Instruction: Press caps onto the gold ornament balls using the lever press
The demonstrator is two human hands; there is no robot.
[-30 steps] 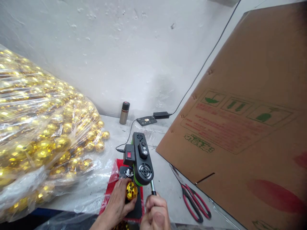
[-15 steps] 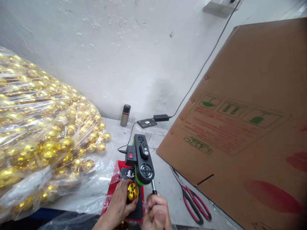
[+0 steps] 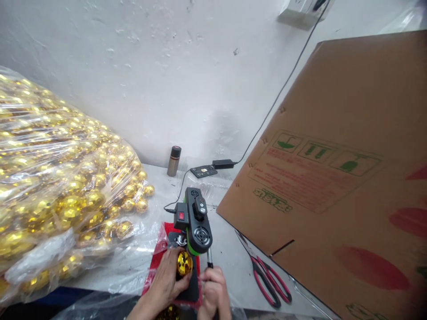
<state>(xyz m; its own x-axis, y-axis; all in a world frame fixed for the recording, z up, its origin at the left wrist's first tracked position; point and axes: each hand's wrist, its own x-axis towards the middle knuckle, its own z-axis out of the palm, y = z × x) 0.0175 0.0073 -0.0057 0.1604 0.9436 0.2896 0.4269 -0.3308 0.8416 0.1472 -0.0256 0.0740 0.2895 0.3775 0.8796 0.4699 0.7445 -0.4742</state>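
A shiny gold ball (image 3: 184, 264) sits between the thumb and fingers of my left hand (image 3: 167, 276), just below the head of a small black and green bench drill press (image 3: 199, 222). My right hand (image 3: 214, 291) is closed around the dark grip of the machine's metal lever (image 3: 210, 258). Under the machine, its black base rests on a red cloth (image 3: 159, 256). The contact point between the ball and the tool is hidden by the machine's head.
A clear plastic bag full of gold balls (image 3: 70, 200) fills the left. Red-handled scissors (image 3: 268, 280) lie on the right, beside a large cardboard box (image 3: 320, 178). At the wall stand a spray can (image 3: 174, 161) and a black power adapter (image 3: 223, 164) with a cord.
My right hand and the lever have shifted slightly left and down. The machine's head appears turned a little, while my left hand keeps the ball in nearly the same place.
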